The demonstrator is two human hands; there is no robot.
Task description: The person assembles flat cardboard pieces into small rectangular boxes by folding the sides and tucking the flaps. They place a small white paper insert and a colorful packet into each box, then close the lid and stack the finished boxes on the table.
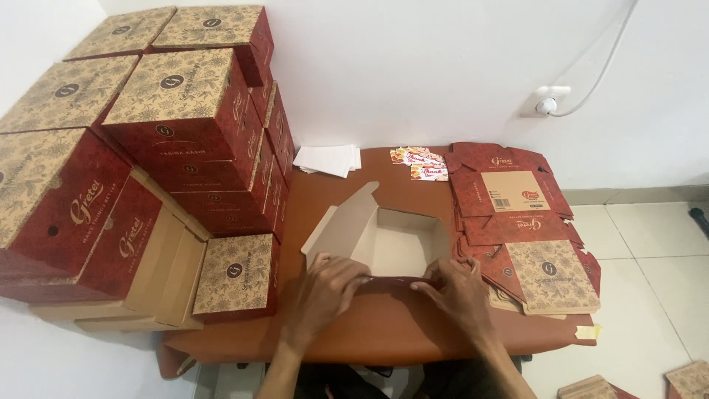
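A half-folded cardboard box (395, 240) lies open on the brown table (384, 329), plain kraft inside, dark red outside. My left hand (329, 292) presses on the left end of its near red wall. My right hand (454, 288) grips the right end of the same wall. Both hands fold this near flap down along the box's front edge. The box's far-left flaps stand up and lean outward.
Finished red-and-tan patterned boxes (177, 125) are stacked high on the left. A pile of flat unfolded boxes (524, 236) lies right of my hands. White papers (329, 159) and small cards (421, 164) sit at the table's back. A wall socket (550, 100) is behind.
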